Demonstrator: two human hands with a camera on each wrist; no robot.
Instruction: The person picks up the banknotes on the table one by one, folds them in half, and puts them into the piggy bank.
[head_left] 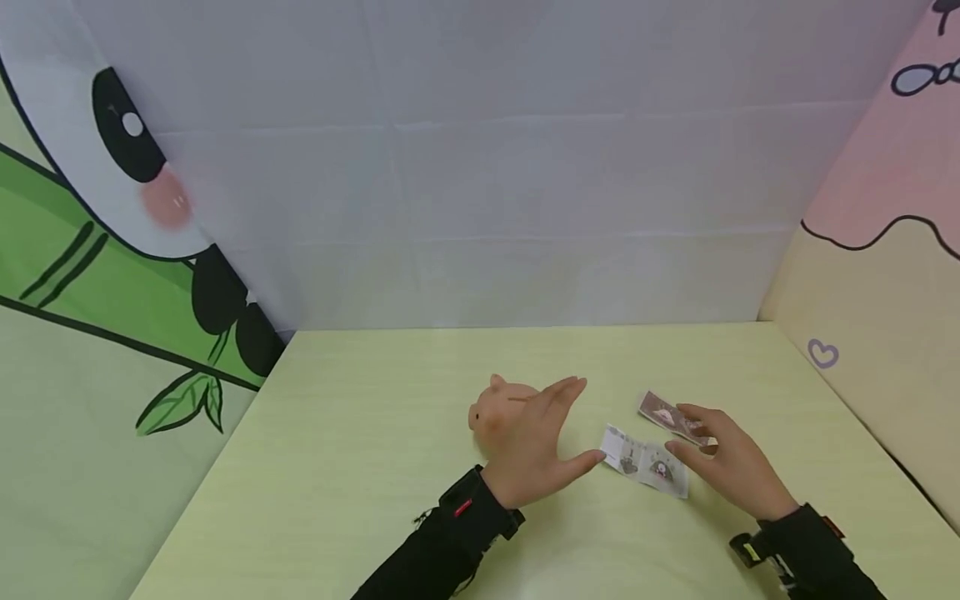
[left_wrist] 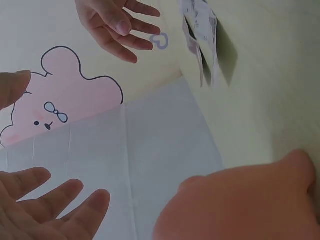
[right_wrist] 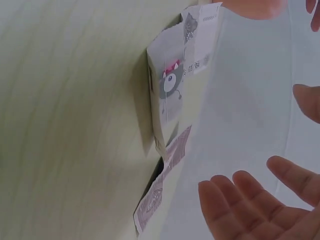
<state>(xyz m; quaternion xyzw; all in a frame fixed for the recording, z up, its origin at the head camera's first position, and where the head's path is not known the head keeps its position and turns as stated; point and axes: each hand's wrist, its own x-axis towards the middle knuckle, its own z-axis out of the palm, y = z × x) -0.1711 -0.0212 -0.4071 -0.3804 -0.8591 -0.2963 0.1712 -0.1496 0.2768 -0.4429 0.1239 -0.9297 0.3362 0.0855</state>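
Observation:
A pink piggy bank (head_left: 501, 410) with a slot in its back stands on the table, partly hidden in the head view behind my left hand (head_left: 536, 446). That hand's fingers are spread and hold nothing; in the left wrist view the piggy bank (left_wrist: 245, 205) shows beside them. To its right lies a creased grey-white banknote (head_left: 662, 471) with a cartoon print. Behind that note is a mauve-brown banknote (head_left: 660, 411). Over the notes hovers my right hand (head_left: 731, 467), its fingers relaxed and apart from the paper in the right wrist view, where the mauve note (right_wrist: 152, 197) lies folded.
The pale yellow table (head_left: 360, 433) runs back to a grey-white cloth wall (head_left: 487, 208). Printed cloth panels flank it, one green with a cartoon face (head_left: 142, 208) on the left, one pink and cream (head_left: 885, 183) on the right. A dark band (head_left: 480, 508) wraps my left wrist.

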